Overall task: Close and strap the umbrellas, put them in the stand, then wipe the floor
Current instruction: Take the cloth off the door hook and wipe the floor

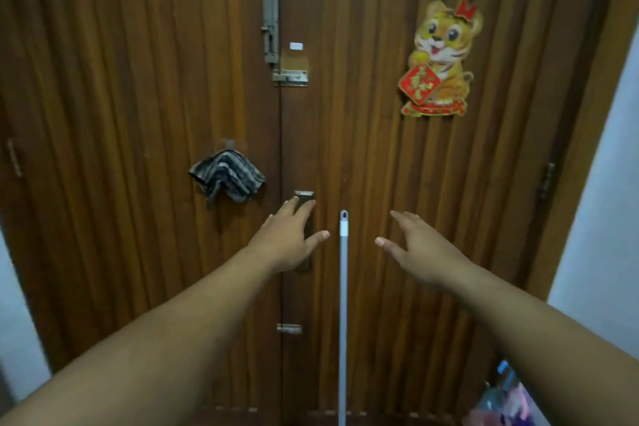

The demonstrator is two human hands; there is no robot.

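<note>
Presently we hold our left hand (290, 239) and right hand (420, 251) out with fingers spread, gripping nothing; between them a mop handle (343, 304) stands upright against the wooden door (138, 79).

A ribbed brown wooden double door (138, 79) fills the view, pale walls (601, 218) flanking it. A tiger decoration (441, 59) and metal bolts (270, 21) hang on it.
</note>
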